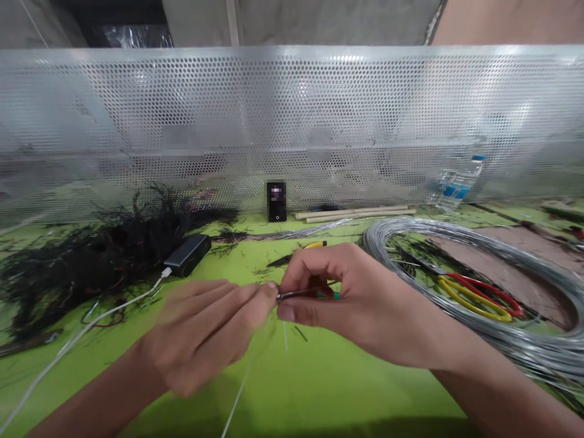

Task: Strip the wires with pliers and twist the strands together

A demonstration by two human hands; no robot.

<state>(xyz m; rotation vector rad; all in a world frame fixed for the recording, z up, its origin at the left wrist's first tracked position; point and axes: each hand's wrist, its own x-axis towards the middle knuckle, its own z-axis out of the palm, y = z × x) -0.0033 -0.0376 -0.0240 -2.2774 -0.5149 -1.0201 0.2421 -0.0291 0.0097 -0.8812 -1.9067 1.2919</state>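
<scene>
My right hand (351, 298) is closed, with thumb and fingers around a thin dark wire (303, 292) that lies roughly level. My left hand (210, 334), smeared by motion, meets it there with thumb and fingertips pinched at the wire's left end. What else the left fingers hold is hidden. A thin white thread (239, 389) runs from below the fingertips to the bottom edge of the view. Just behind my right hand lie pliers (285, 260), partly covered by it, with yellow showing on a handle.
Dark bristly strands (91, 261) are heaped at left, beside a black power bank (188, 254) with a white cable (114, 309). At right, scissors (479, 295) lie inside a wire coil (378, 234). Behind stand a phone (277, 210), a bottle (457, 185) and a perforated metal panel (255, 103).
</scene>
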